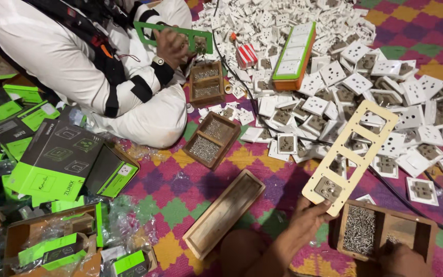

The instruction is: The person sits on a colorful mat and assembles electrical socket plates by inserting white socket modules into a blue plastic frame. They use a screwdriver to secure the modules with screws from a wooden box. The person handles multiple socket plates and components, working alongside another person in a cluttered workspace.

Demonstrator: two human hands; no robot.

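At lower right, left hand (308,218) pinches a cream socket-mounting frame (352,156); right hand (401,256) dips into the wooden screw tray (385,233), grip unclear. Fastening step: next needs one screw.

You get bright, even light from above: the white sockets (365,87) glare slightly, the lower edge falls into shadow, and wide-angle bending shows at the edges.

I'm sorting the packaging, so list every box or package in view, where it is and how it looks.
Large flat carton: left, on the mat, black and lime green with product outlines.
Small carton: beside it, dark with a green end.
Flattened cartons: far left pile, green and black.
Open brown box: bottom left, holding green packs.
Small striped box: top centre among white sockets, red and white.
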